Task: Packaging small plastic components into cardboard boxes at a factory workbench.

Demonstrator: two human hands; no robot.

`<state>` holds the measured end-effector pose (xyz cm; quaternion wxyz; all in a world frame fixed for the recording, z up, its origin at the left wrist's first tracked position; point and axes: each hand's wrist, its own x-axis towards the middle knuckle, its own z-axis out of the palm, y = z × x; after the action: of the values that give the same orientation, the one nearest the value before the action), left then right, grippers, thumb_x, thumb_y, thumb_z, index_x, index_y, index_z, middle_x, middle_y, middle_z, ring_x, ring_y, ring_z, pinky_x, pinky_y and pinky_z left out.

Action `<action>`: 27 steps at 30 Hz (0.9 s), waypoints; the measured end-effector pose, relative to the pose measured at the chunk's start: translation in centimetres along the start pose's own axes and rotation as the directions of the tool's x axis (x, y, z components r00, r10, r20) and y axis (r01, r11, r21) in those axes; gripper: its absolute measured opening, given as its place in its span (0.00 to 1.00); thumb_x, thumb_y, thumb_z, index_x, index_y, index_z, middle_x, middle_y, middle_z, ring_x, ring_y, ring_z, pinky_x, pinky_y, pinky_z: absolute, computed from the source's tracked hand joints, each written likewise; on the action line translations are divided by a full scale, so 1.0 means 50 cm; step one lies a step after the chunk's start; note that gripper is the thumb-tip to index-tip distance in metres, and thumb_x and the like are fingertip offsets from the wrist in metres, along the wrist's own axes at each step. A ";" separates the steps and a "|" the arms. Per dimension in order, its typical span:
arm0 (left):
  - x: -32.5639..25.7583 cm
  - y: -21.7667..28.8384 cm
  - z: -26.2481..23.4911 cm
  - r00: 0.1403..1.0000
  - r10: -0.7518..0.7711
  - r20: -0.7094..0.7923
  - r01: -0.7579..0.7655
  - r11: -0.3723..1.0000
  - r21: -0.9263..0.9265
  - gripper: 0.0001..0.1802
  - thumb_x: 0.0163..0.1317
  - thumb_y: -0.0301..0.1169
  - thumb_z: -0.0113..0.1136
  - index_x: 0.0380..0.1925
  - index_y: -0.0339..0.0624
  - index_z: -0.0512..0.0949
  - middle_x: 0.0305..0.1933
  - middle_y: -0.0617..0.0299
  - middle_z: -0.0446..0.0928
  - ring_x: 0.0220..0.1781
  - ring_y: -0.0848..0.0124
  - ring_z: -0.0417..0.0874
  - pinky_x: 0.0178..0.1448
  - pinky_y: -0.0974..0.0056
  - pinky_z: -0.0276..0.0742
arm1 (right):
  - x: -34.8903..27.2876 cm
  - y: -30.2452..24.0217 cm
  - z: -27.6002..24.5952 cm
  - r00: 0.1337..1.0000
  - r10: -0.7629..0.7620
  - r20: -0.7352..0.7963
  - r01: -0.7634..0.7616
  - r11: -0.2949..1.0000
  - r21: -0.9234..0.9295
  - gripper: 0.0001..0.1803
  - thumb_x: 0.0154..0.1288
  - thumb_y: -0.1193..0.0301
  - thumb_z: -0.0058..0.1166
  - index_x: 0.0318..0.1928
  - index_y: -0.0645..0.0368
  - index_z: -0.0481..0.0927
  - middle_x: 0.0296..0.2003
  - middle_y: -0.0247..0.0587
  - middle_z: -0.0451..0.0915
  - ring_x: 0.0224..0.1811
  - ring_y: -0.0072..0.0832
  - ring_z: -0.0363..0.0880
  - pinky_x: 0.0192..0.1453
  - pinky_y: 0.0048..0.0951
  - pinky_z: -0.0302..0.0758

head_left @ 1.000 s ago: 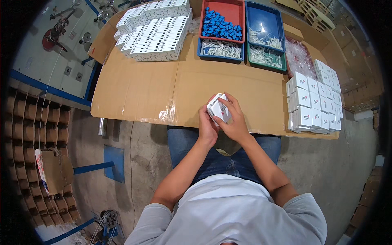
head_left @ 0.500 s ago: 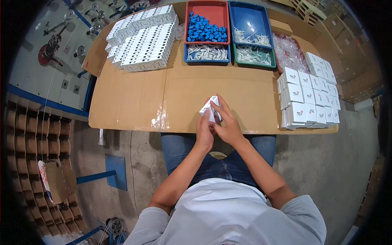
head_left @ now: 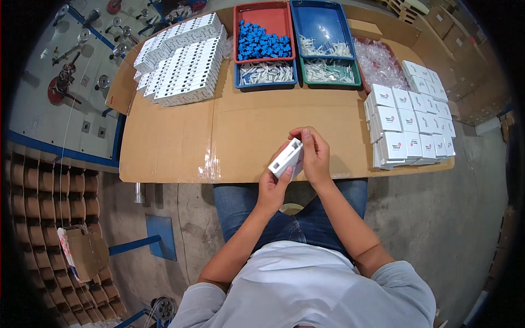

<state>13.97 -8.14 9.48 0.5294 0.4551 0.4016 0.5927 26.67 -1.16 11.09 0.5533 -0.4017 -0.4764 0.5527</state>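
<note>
A small white box (head_left: 286,157) with dark square cut-outs along its upper edge is held tilted over the near edge of the cardboard-covered table (head_left: 164,131). My left hand (head_left: 273,185) is closed round its lower left part, thumb across the near corner. Curled at the box's far right end is my right hand (head_left: 315,154), with thumb and fingers against it. The fingers behind the box are partly hidden. Several similar white boxes (head_left: 188,65) lie in packed rows at the far left.
At the back stand a red tray (head_left: 264,11) of blue plastic parts and blue (head_left: 320,24) and green (head_left: 356,76) trays of small white pieces. Clear plastic bags (head_left: 380,63) fill another tray. Stacked white cartons (head_left: 407,123) occupy the table's right side.
The box has turned in my hands, so its edge with the cut-outs now faces up. My right hand has shifted to its far right end. The view has moved slightly.
</note>
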 end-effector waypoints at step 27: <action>0.090 -0.115 -0.152 0.797 -0.547 0.255 0.504 0.370 -0.781 0.40 0.75 0.72 0.34 0.75 0.64 0.68 0.65 0.52 0.79 0.63 0.50 0.80 0.65 0.40 0.76 | 0.067 0.094 -0.024 0.979 0.005 0.203 0.061 0.946 -0.318 0.51 0.45 0.60 0.84 0.68 0.61 0.71 0.66 0.48 0.75 0.68 0.41 0.75 0.73 0.42 0.71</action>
<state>8.05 -2.94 2.47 0.8275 -0.0099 0.2147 0.5187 26.55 2.58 6.53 0.4368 -0.4220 -0.6195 0.4973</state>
